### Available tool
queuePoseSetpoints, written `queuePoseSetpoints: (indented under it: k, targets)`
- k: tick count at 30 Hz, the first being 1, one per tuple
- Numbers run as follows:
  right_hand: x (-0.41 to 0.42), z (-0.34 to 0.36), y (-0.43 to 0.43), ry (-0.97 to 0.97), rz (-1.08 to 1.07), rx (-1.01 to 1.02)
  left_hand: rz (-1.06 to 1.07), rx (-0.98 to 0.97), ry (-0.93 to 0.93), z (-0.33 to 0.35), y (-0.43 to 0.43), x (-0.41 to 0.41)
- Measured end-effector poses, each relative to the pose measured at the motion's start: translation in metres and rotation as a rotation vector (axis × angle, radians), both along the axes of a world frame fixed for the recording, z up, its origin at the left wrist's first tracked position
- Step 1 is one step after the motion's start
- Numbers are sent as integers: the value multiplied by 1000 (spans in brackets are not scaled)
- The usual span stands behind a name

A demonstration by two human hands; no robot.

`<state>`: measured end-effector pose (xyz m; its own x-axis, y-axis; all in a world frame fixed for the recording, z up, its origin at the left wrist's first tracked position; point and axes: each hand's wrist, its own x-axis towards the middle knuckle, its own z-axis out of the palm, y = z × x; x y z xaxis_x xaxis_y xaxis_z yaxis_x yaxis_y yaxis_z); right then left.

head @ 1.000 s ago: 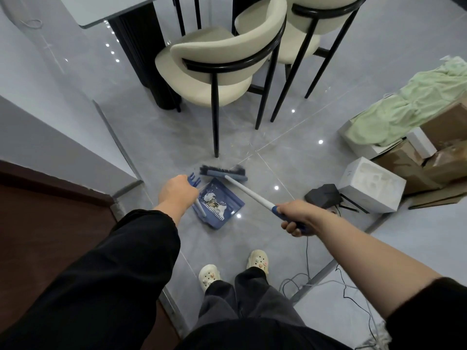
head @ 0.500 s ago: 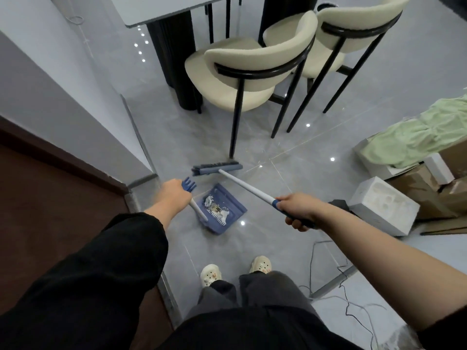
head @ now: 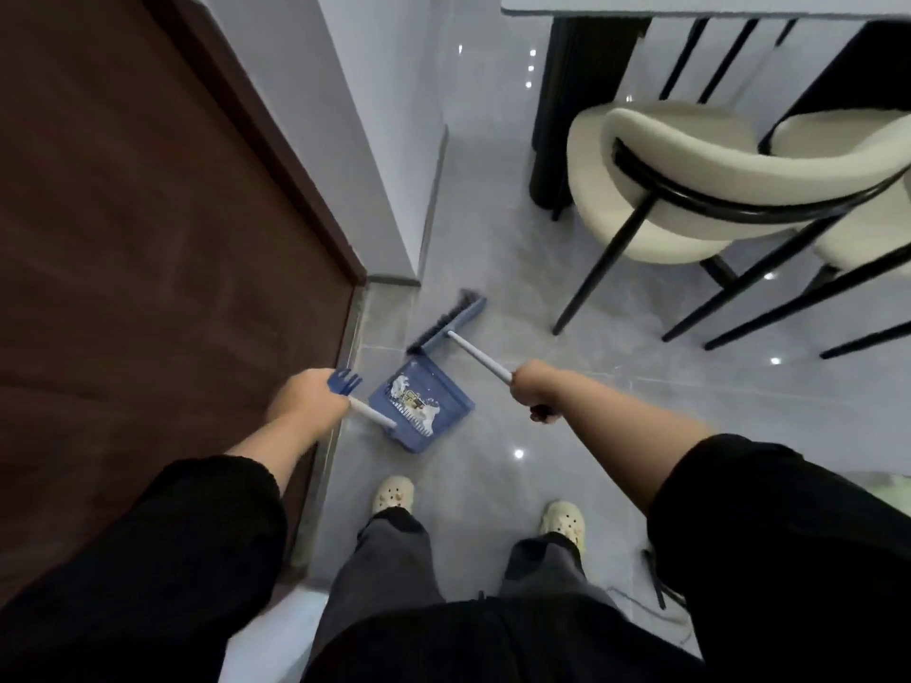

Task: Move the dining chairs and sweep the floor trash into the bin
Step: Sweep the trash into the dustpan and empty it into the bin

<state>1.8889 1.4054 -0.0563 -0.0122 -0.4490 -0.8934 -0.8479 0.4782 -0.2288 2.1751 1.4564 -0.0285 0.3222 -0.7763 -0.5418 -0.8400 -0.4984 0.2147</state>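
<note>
The left hand (head: 308, 404) grips the long handle of the dustpan (head: 443, 386), probably tilting it back so nothing slides out. Inside lies the trash (head: 411, 399): white scraps and one yellowish bit. The right hand (head: 535, 391) is clenched round the broom (head: 448, 320), its bristles just beyond the dustpan's lip. The chairs (head: 690, 184) stand well beyond the dustpan, to its right. No bin shows.

the floor (head: 493, 229) is glossy grey tile, mirroring small points of light. at 2 o'clock the chairs (head: 690, 155) wear nubby cream cloth on smooth black metal legs. the door (head: 148, 239) at 9 o'clock is matt dark wood. dustpan (head: 449, 390) and broom (head: 446, 320) head look like smooth blue plastic.
</note>
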Motion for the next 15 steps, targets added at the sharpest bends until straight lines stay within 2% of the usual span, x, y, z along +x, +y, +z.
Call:
queuePoseSetpoints:
  k: [3, 6, 11, 15]
  targets:
    - [-39, -8, 12, 137, 303, -47, 25, 7, -81, 2, 38, -11]
    - [-86, -18, 30, 233, 503, -105, 76, -8, -106, 7, 69, -25]
    - [-164, -27, 63, 355, 617, -96, 200, -33, -162, 13, 108, -48]
    - [-187, -13, 80, 327, 637, -198, 316, -57, -188, 21, 122, -70]
